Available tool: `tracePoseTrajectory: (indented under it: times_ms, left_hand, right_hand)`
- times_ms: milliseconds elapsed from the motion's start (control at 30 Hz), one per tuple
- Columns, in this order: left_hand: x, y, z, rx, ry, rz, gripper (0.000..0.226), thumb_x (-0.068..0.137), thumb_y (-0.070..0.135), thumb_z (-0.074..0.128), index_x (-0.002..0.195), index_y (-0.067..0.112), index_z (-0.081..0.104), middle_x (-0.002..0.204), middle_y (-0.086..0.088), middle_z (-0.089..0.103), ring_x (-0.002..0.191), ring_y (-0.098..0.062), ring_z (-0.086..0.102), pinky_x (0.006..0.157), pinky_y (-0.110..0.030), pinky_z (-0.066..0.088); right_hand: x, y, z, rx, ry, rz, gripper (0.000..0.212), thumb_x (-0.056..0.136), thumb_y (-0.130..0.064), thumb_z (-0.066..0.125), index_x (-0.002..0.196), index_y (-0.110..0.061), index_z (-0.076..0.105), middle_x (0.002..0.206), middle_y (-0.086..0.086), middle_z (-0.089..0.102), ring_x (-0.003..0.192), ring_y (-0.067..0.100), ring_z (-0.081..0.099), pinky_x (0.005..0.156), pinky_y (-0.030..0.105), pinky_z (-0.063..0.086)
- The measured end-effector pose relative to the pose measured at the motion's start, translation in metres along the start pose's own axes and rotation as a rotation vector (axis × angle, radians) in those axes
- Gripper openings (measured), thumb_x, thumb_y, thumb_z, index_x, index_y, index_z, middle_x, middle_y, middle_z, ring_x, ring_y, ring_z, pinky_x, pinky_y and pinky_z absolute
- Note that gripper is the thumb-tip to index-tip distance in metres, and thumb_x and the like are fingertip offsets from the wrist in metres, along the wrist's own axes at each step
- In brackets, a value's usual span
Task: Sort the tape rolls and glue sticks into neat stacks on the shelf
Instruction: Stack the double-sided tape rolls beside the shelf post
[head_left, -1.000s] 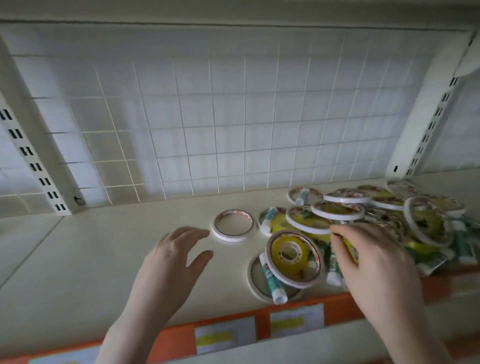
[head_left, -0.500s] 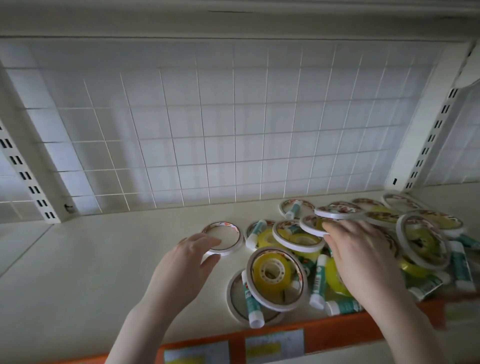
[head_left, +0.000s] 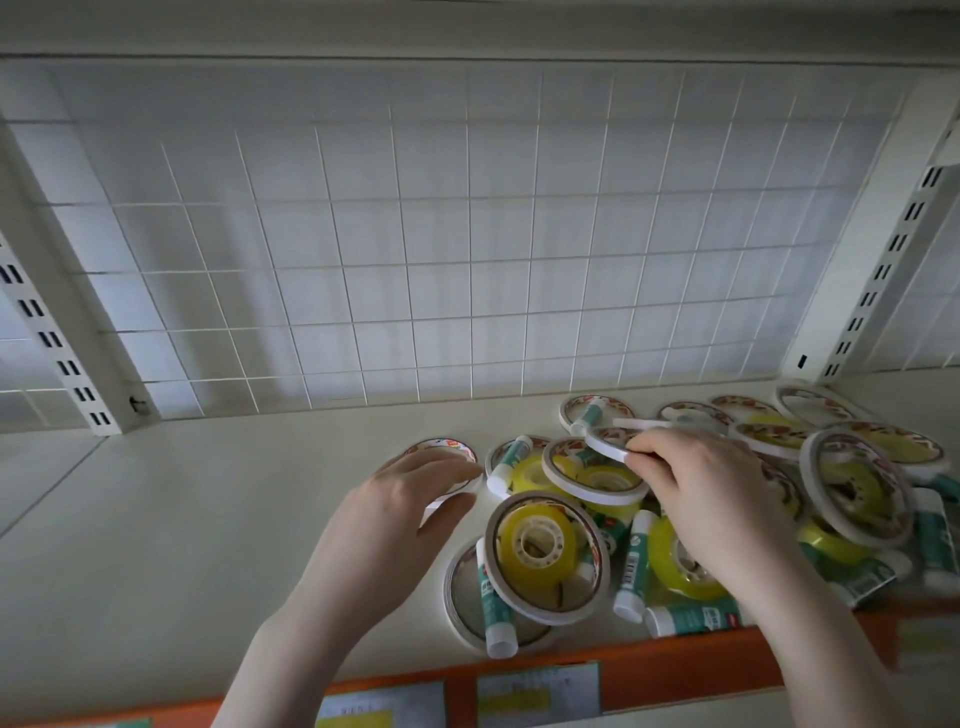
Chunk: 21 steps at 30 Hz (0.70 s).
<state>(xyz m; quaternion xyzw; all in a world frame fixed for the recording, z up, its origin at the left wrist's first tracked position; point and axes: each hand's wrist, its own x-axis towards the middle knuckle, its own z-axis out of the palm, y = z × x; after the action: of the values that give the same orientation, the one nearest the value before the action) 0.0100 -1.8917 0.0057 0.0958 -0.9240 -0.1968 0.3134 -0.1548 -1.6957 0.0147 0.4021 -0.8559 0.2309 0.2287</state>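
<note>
Head view: right hand (head_left: 711, 499) is pinching a thin white flat tape ring (head_left: 608, 446) at its near edge, tilting it above the jumbled pile of rolls and glue sticks on the cream shelf (head_left: 182, 519). Left hand (head_left: 395, 519), fingers spread, is resting on a lone flat white ring (head_left: 451, 449), just left of the pile. A teal-and-white glue stick (head_left: 493, 603) is lying across the nearest ring, long axis running front to back, cap toward the orange shelf edge (head_left: 675, 660).

back: white wire grid panel (head_left: 415, 270) | sides: slotted white uprights (head_left: 57, 353) | light: dim
</note>
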Motion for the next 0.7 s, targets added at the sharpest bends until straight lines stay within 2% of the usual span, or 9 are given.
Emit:
tracePoseTrajectory:
  times_ms: [67, 133, 200, 300, 367, 567, 700]
  left_hand:
    - [-0.002, 0.002, -0.001, -0.001, 0.004, 0.028, 0.030, 0.083, 0.042, 0.050, 0.100, 0.030, 0.071, 0.106, 0.020, 0.066, 0.102, 0.001, 0.055, 0.077, -0.016, 0.047]
    - [-0.004, 0.005, -0.001, -0.018, -0.004, 0.053, 0.033, 0.083, 0.044, 0.046, 0.099, 0.030, 0.071, 0.104, 0.021, 0.065, 0.100, 0.003, 0.055, 0.076, -0.011, 0.045]
    - [-0.006, 0.009, -0.001, -0.032, -0.024, 0.081, 0.032, 0.083, 0.044, 0.046, 0.099, 0.031, 0.071, 0.104, 0.020, 0.066, 0.100, 0.003, 0.056, 0.077, -0.013, 0.045]
    - [-0.010, 0.016, 0.000, -0.036, -0.050, 0.114, 0.030, 0.085, 0.044, 0.047, 0.100, 0.034, 0.070, 0.105, 0.019, 0.066, 0.098, 0.003, 0.058, 0.076, -0.024, 0.053]
    - [-0.013, 0.022, 0.001, -0.040, -0.066, 0.147, 0.029, 0.086, 0.044, 0.047, 0.099, 0.033, 0.071, 0.105, 0.018, 0.067, 0.098, 0.002, 0.059, 0.075, -0.026, 0.054]
    - [-0.023, 0.041, 0.011, 0.007, -0.133, 0.285, 0.024, 0.084, 0.040, 0.054, 0.094, 0.028, 0.073, 0.099, 0.016, 0.069, 0.098, -0.003, 0.060, 0.079, -0.025, 0.052]
    - [-0.027, 0.049, 0.017, 0.088, -0.207, 0.313, 0.023, 0.081, 0.044, 0.056, 0.084, 0.028, 0.072, 0.087, 0.016, 0.068, 0.089, -0.003, 0.060, 0.078, -0.022, 0.050]
  right_hand:
    - [-0.003, -0.004, -0.006, 0.094, 0.021, -0.012, 0.007, 0.078, -0.010, 0.072, 0.085, -0.011, 0.073, 0.065, -0.004, 0.064, 0.053, 0.009, 0.050, 0.055, 0.028, 0.043]
    - [-0.007, -0.007, -0.011, 0.181, 0.033, -0.022, 0.008, 0.079, -0.010, 0.070, 0.087, -0.011, 0.073, 0.066, -0.006, 0.064, 0.053, 0.005, 0.050, 0.056, 0.022, 0.037]
    - [-0.011, -0.009, -0.014, 0.224, 0.062, -0.040, 0.009, 0.080, -0.010, 0.070, 0.088, -0.012, 0.073, 0.069, -0.005, 0.066, 0.057, 0.010, 0.056, 0.059, 0.026, 0.041]
    - [-0.016, -0.009, -0.017, 0.205, 0.130, -0.052, 0.010, 0.078, -0.008, 0.072, 0.088, -0.010, 0.073, 0.070, -0.003, 0.067, 0.059, 0.014, 0.058, 0.056, 0.028, 0.043]
    - [-0.019, -0.005, -0.018, 0.179, 0.164, -0.042, 0.011, 0.077, -0.007, 0.073, 0.088, -0.010, 0.073, 0.071, -0.001, 0.068, 0.059, 0.017, 0.060, 0.056, 0.031, 0.047]
    - [-0.030, 0.007, -0.015, 0.098, 0.201, -0.055, 0.013, 0.073, -0.004, 0.076, 0.085, -0.006, 0.073, 0.071, 0.002, 0.069, 0.060, 0.021, 0.062, 0.060, 0.036, 0.049]
    - [-0.036, 0.011, -0.014, 0.090, 0.202, -0.056, 0.012, 0.071, -0.004, 0.077, 0.082, -0.007, 0.073, 0.067, 0.001, 0.067, 0.058, 0.019, 0.059, 0.060, 0.035, 0.048]
